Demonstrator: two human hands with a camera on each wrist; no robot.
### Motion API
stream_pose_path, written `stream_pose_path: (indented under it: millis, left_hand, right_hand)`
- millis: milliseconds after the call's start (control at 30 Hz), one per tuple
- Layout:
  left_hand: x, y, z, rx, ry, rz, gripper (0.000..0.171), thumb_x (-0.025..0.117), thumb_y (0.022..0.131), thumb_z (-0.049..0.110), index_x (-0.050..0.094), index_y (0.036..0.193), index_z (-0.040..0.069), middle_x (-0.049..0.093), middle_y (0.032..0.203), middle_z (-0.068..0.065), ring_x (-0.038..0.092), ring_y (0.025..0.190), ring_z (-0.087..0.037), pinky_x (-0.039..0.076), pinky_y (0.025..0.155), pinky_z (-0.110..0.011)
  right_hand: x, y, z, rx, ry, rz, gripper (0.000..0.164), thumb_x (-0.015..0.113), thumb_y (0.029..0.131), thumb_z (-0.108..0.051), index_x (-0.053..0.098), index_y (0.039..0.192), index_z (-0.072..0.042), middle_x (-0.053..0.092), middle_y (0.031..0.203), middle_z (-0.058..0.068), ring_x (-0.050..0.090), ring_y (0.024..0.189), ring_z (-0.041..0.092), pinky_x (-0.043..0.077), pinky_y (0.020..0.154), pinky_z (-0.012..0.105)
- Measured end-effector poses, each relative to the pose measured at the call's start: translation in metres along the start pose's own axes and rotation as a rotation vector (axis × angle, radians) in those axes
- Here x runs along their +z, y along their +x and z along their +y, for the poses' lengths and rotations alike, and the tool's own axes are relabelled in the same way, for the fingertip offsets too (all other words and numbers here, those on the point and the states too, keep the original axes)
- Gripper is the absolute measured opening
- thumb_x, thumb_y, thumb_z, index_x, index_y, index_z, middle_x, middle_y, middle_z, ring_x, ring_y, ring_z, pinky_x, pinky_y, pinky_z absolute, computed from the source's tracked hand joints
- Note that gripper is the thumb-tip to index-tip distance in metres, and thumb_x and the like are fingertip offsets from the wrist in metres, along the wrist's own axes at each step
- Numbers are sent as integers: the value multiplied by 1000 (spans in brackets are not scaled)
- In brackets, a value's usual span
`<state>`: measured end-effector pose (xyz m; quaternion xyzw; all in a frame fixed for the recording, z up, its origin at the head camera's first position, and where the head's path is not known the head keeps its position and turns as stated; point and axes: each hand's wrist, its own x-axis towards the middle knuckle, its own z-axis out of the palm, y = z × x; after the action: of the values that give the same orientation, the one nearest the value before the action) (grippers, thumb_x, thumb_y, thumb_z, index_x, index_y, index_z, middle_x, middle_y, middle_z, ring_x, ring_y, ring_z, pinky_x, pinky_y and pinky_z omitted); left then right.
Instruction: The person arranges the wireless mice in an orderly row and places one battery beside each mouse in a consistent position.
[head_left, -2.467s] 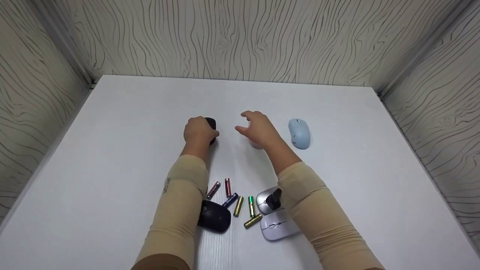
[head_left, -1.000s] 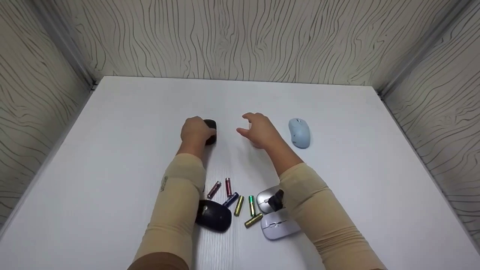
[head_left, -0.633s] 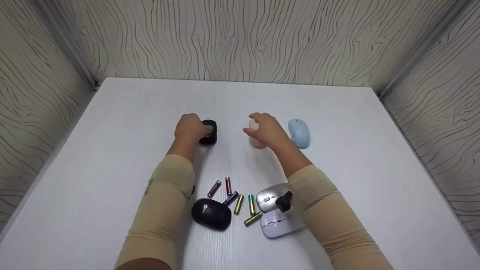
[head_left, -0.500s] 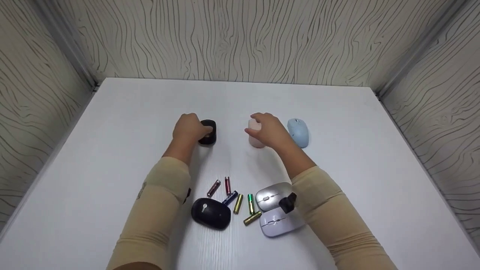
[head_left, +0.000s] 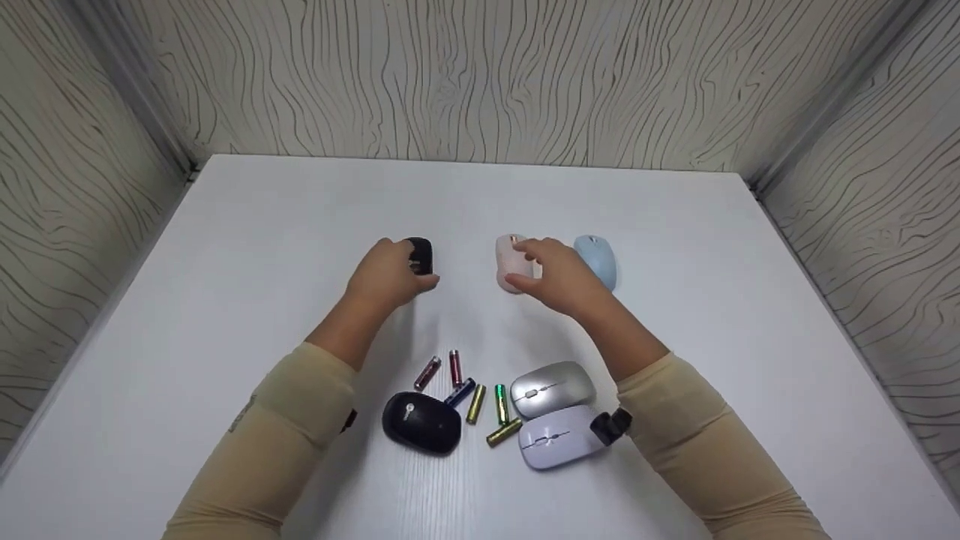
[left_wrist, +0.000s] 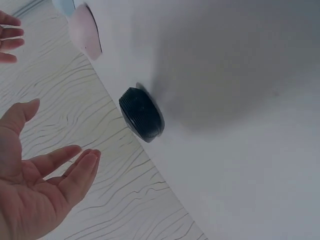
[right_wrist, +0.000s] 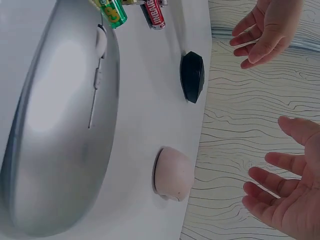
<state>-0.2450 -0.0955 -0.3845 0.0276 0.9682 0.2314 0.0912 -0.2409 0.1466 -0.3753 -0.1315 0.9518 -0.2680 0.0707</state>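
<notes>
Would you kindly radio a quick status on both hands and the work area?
Left hand open, not touching the far black mouse. Right hand open, not touching the pink mouse. Nothing seen between hands and mice.

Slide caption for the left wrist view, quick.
Left hand, empty, apart from a black mouse on the white table; pink mouse and right hand farther off.

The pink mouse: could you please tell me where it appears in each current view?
Head: pink mouse slightly right of centre, partly covered by the right hand.
Left wrist: pink mouse at upper left, beside the cut-off light blue mouse.
Right wrist: pink mouse in the lower half, slightly right of centre.
Shared landmark: the far black mouse, left of it in head, below right in left wrist, above in right wrist.
</notes>
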Motion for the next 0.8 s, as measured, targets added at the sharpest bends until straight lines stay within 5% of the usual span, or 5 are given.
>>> stream_pose_path:
  millis: [333, 633, 800]
  left_hand:
    - [11, -37, 7, 114, 24, -37, 66, 68, 79, 39, 48, 129, 0, 42, 134, -23, 41, 124, -33, 35, 101, -41]
    - [21, -63, -3, 188, 79, -62, 53, 71, 76, 39, 57, 117, 7, 54, 113, -12, 55, 103, -25, 45, 89, -37]
    - [31, -76, -6, 292, 116, -126, 47, 73, 74, 36, 60, 110, 8, 55, 103, -6, 56, 91, -20, 47, 83, -35]
  right_hand:
    - [4, -28, 10, -41, -32, -47, 54, 65, 84, -33, 49, 130, -11, 55, 120, 13, 50, 113, 29, 43, 92, 44]
    - [3, -36, 11, -51, -25, -39, 54, 65, 84, -33, 48, 131, -12, 55, 119, 12, 50, 113, 30, 44, 91, 45]
    - [3, -38, 11, -55, -22, -37, 54, 65, 84, -32, 49, 131, -12, 55, 120, 12, 51, 113, 28, 44, 91, 44]
